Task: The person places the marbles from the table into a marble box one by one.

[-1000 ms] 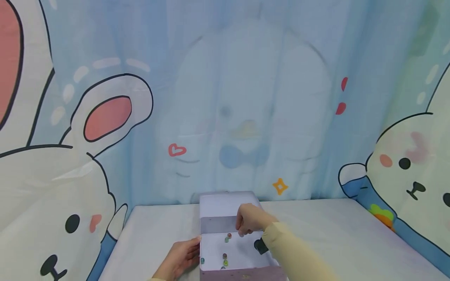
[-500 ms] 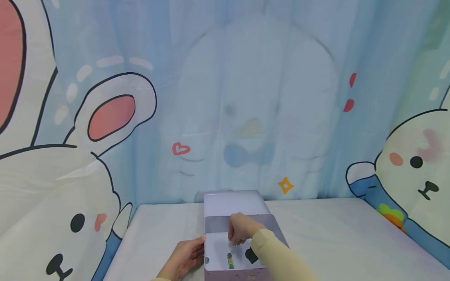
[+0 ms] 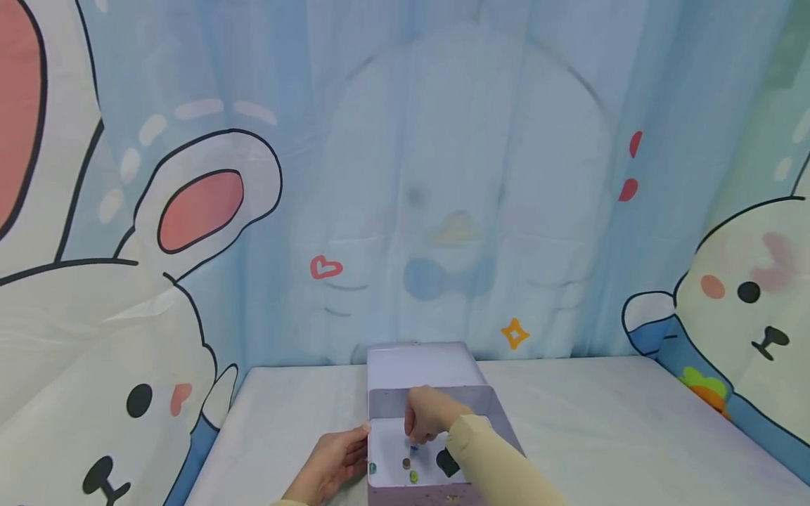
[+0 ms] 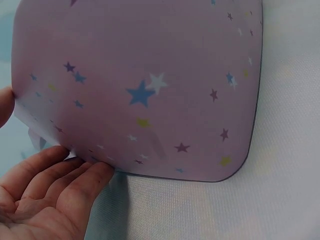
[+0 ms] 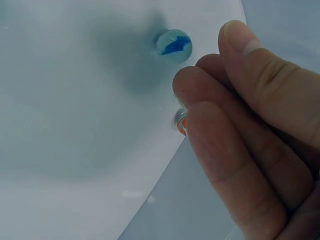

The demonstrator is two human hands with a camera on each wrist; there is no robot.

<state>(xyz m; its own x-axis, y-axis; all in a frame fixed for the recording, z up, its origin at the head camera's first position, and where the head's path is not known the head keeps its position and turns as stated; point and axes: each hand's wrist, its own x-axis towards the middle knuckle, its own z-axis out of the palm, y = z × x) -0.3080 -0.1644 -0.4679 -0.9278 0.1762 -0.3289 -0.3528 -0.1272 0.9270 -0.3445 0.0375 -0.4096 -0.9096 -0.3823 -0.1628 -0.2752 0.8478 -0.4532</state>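
Observation:
A lilac box (image 3: 471,495) with a raised lid and a white inside floor stands on the table. My left hand (image 3: 332,460) grips its left side; in the left wrist view the fingers (image 4: 90,182) lie along the lower edge of the star-printed wall (image 4: 190,110), with the thumb at the left. Over the box floor is my right hand (image 3: 427,416), fingertips low and thumb apart from the bent fingers. Just beyond them sits a clear marble with a blue swirl (image 5: 174,46). An orange-streaked marble (image 5: 181,122) is partly hidden behind a fingertip.
More marbles lie on the box floor: a brown one (image 3: 406,464), a yellow-green one (image 3: 413,476) and a green one (image 3: 372,468) by the left wall. The open lid (image 3: 418,365) leans at the back, before a printed curtain (image 3: 380,176). A dark wrist camera (image 3: 448,462) rides on my right wrist.
My right hand has come down and left into the box. A blue marble now shows under its fingertips, and the brown and yellow-green marbles have shifted slightly. My left hand keeps its grip.

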